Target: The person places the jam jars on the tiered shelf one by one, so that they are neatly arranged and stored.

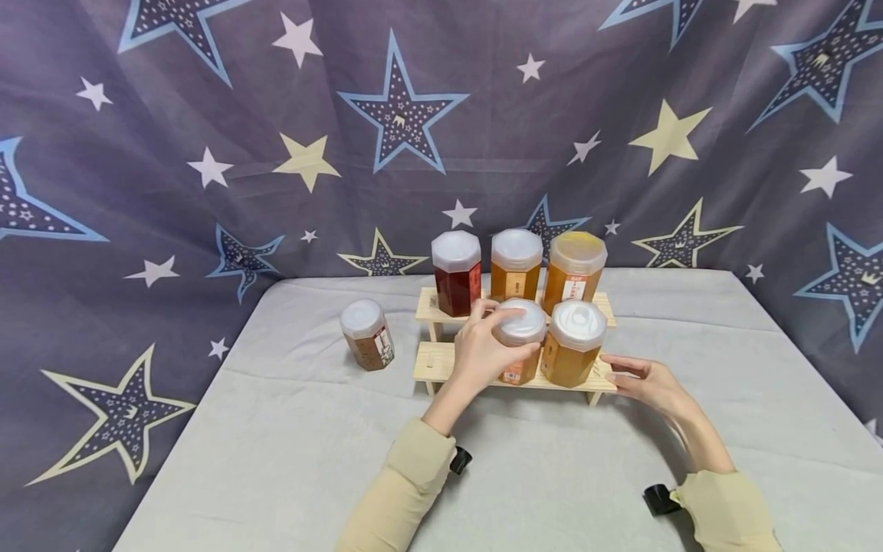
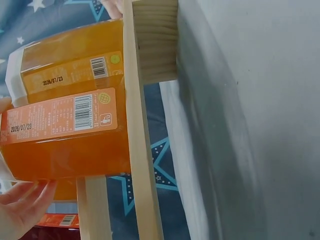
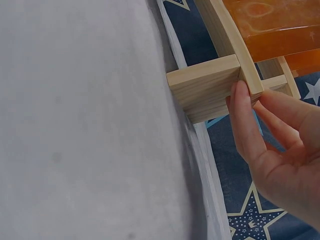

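My left hand (image 1: 480, 346) holds an amber jar (image 2: 65, 130) with a white lid around its upper part, thumb on one side and fingers on the other. That jar stands on the lower step of a wooden two-step rack (image 1: 436, 357). Beside it on the same step is another amber jar (image 1: 574, 345) with a white lid. At the rack's right end, my right hand (image 3: 280, 155) pinches the end of the lower board (image 3: 252, 82) between thumb and fingers.
On the upper step stand a dark red jar (image 1: 457, 276), an amber jar (image 1: 516, 264) and a yellow-lidded amber jar (image 1: 575, 268). Left of the rack, a brown jar (image 1: 368, 335) stands on the grey cloth-covered table (image 1: 276, 429). Behind hangs a star-patterned curtain (image 1: 407, 199).
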Demonstrator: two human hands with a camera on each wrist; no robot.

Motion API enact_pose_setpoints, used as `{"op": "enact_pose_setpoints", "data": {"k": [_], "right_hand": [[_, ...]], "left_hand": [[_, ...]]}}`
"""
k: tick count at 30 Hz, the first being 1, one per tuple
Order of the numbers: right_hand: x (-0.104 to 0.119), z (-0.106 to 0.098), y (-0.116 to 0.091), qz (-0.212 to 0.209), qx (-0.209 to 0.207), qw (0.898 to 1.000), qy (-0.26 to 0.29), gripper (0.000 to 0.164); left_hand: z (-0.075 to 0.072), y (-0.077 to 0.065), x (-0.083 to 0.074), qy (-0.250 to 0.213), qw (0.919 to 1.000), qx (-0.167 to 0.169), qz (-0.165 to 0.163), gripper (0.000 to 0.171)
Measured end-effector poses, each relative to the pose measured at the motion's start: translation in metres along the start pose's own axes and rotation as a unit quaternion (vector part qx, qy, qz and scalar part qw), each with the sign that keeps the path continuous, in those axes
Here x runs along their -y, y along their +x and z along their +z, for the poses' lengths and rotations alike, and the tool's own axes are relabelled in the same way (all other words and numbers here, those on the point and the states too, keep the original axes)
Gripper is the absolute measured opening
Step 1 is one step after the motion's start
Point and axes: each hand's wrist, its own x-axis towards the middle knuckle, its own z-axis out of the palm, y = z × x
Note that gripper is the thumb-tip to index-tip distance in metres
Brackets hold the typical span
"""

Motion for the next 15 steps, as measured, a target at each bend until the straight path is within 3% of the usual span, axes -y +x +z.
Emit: {"op": "enact_pose_setpoints", "data": {"k": [5, 11, 15], "right_hand": [[0.0007, 0.0001, 0.0007, -0.002, 0.000, 1.000, 0.002, 0.051], [-0.0008, -0.0006, 0.0014, 0.002, -0.003, 1.000, -0.002, 0.050], [-0.0033, -0.0010, 0.0017, 0.000, -0.002, 1.000, 0.000, 0.048]], "left_hand": [[0.0013, 0.0013, -0.0019, -0.002, 1.0000, 0.003, -0.009, 0.044], [-0.0027, 0.0019, -0.0060, 0.010, 0.9981, 0.050, -0.035, 0.047], [-0.0048, 0.0004, -0.0051, 0.006, 0.9971, 0.070, -0.031, 0.047]]}}
